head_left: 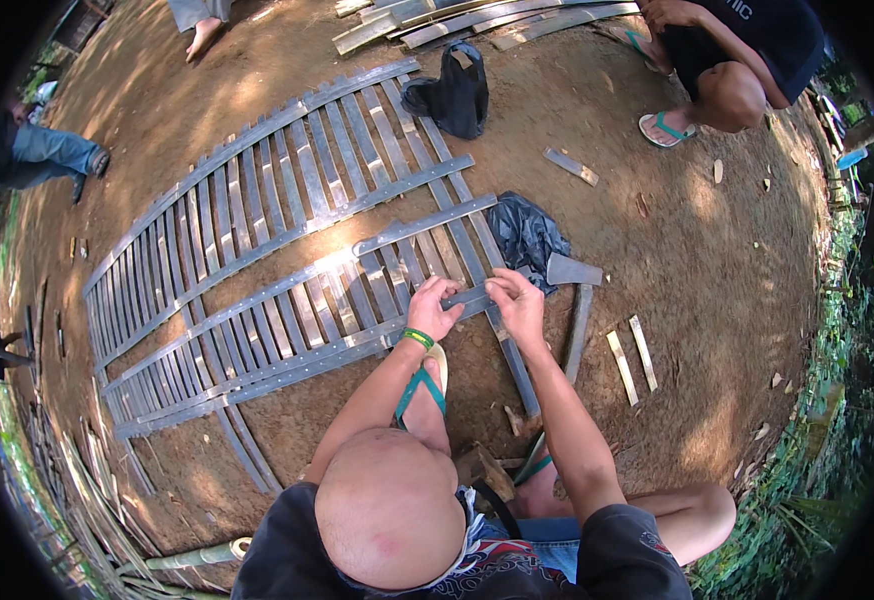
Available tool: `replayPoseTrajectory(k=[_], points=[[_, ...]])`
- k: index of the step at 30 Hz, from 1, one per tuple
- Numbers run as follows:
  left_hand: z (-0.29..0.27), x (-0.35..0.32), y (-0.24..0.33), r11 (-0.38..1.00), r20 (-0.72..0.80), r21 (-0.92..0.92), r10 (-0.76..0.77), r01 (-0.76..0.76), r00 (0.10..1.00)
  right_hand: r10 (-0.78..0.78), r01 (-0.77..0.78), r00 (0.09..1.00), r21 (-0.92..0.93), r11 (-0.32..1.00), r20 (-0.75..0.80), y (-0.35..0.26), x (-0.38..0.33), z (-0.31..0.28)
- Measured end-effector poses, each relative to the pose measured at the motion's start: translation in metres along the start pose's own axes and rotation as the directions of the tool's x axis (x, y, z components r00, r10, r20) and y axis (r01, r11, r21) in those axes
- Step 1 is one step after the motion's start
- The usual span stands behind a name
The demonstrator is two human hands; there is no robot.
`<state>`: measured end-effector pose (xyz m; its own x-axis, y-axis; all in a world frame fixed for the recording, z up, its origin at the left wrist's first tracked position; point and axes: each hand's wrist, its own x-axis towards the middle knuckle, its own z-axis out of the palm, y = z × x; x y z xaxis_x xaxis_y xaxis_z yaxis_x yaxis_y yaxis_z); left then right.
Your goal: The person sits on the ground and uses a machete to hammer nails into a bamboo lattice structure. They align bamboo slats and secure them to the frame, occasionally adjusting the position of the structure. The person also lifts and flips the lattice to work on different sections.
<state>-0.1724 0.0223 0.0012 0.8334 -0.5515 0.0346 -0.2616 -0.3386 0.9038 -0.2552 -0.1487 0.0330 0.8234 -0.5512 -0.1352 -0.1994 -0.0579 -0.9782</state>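
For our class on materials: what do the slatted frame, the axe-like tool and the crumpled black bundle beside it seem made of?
Slatted frame: probably split bamboo or wood, dark, partly glossy; its thin, streaked strips suggest it.
Axe-like tool: likely steel head, by its dull grey wedge shape; probably wooden handle, by its matt brownish look.
Black bundle: likely thin plastic, given shiny, crinkled folds.

The palm of the left hand (434, 312) is hidden, and any piece pinched by the right hand (519, 303) is too small to be made out. The inside of the black plastic bag (529, 235) beside the axe (573, 270) is concealed. The crouching person (735, 95) is cut off by the top edge.
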Motion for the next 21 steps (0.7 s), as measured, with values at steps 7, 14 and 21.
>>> replayPoseTrajectory(k=[7, 14, 21], points=[[0.002, 0.000, 0.005, 0.996, -0.022, 0.085, -0.007, 0.009, 1.000, -0.048, 0.048, 0.999, -0.100, 0.994, 0.010, 0.005, -0.011, 0.026], [0.014, -0.002, 0.009, 0.991, -0.144, 0.127, -0.013, 0.032, 0.989, -0.131, 0.131, 0.991, -0.154, 0.979, 0.015, 0.010, -0.014, 0.029], [0.016, -0.005, 0.003, 0.989, -0.156, 0.147, -0.008, 0.031, 0.988, -0.264, 0.284, 0.959, -0.453, 0.845, 0.107, 0.007, -0.014, 0.027]])
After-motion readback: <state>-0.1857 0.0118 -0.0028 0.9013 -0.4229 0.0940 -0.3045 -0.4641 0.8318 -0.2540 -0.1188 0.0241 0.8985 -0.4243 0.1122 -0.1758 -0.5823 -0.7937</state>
